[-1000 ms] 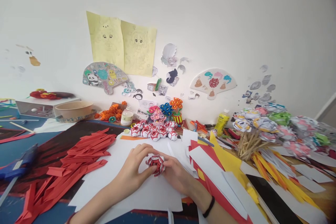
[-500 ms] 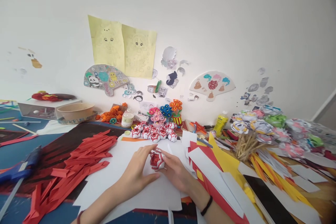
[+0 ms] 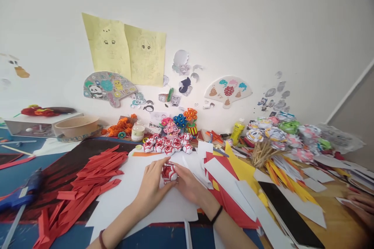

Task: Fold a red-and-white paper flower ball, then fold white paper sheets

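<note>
Between my two hands is a red and white folded-paper flower (image 3: pixel 169 172), its open red centre facing me. My left hand (image 3: pixel 152 181) curves round its left side, with fingers over the top and thumb below. My right hand (image 3: pixel 187 183) closes on it from the right; some of those fingertips are hidden behind the flower. Under my hands lie white paper sheets (image 3: pixel 125 198). Just beyond them sits a cluster of similar red and white paper flowers (image 3: pixel 168 148).
Red folded paper strips (image 3: pixel 90 175) are piled at left, beside a blue glue gun (image 3: pixel 25 192). On the right lie coloured paper, a black phone (image 3: pixel 288 212) and paper flowers on sticks (image 3: pixel 274 136). Another person's hand (image 3: pixel 358 202) shows at the right edge.
The view has turned to the right, so everything sits further left. Another person's hand has come into sight at the right edge. Both my hands still hold the flower.
</note>
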`<state>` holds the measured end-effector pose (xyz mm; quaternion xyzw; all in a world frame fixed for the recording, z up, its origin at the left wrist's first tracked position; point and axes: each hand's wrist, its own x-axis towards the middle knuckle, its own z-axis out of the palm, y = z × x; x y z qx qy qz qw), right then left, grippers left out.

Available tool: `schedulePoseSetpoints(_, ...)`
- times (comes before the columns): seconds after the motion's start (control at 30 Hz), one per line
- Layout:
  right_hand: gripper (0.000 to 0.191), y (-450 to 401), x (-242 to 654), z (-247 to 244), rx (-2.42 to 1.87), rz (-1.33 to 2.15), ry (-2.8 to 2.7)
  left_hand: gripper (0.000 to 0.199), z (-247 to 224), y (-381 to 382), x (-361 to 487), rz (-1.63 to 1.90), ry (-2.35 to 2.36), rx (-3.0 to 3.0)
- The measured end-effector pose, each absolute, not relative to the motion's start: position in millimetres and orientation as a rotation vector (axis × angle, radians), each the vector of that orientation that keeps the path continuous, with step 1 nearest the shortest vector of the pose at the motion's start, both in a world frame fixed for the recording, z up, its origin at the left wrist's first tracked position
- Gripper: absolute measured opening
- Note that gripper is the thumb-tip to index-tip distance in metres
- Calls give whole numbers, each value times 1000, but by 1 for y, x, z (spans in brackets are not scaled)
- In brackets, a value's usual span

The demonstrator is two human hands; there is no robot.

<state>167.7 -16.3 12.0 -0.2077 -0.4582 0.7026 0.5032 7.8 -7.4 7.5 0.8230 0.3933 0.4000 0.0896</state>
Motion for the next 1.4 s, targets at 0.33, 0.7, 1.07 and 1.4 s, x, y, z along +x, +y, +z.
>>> schedulePoseSetpoints(0.33, 35, 5, 161, -1, -548, 1715, -846, 74, 8, 7, 11, 1226, 1174, 2300)
schedulePoseSetpoints(0.7, 32, -5, 159, -3, -529, 1683, -918, 64, 0, -3, 14, 1233, 1146, 2296)
schedulePoseSetpoints(1.07, 46, -9, 161, -4, -649, 1509, -1106, 56, 3, -12, 10, 1318, 1217, 2429)
schedulePoseSetpoints(1.4, 46, -9, 163, -8, -862, 1074, -1412, 55, 0, -9, 5, 1210, 1251, 2697)
